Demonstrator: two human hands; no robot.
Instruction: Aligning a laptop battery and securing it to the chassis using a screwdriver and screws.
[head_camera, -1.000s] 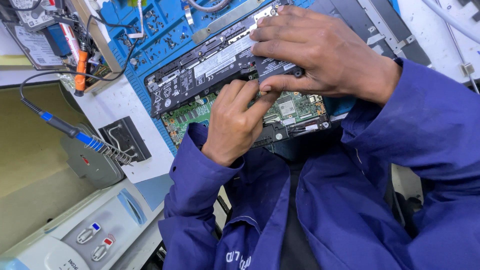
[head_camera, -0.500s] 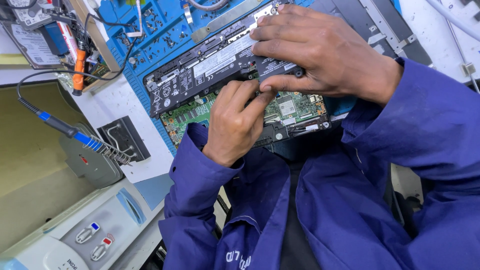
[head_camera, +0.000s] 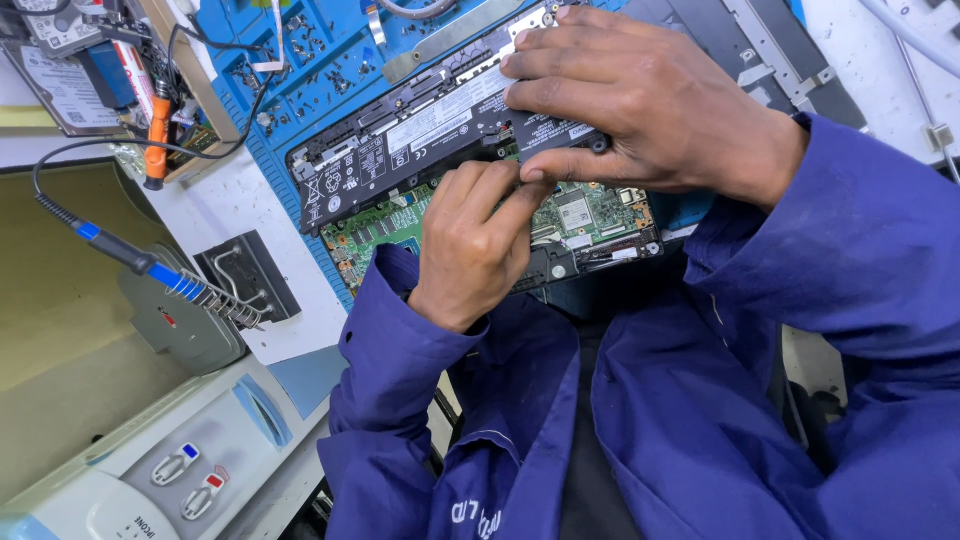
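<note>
Bright, even light from overhead; colours strong. Soft short shadows under both hands (head_camera: 640, 110) at upper centre. Mild glare on the white table (head_camera: 230, 200) and the pale machine (head_camera: 150, 470) at lower left. Sharp at centre (slight softening and bending toward the corners). No motion blur.

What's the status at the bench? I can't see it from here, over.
Left hand fingertips at the black battery pack's lower edge. Right hand flat on the pack. Green circuit board exposed beneath. Nothing blocking.
</note>
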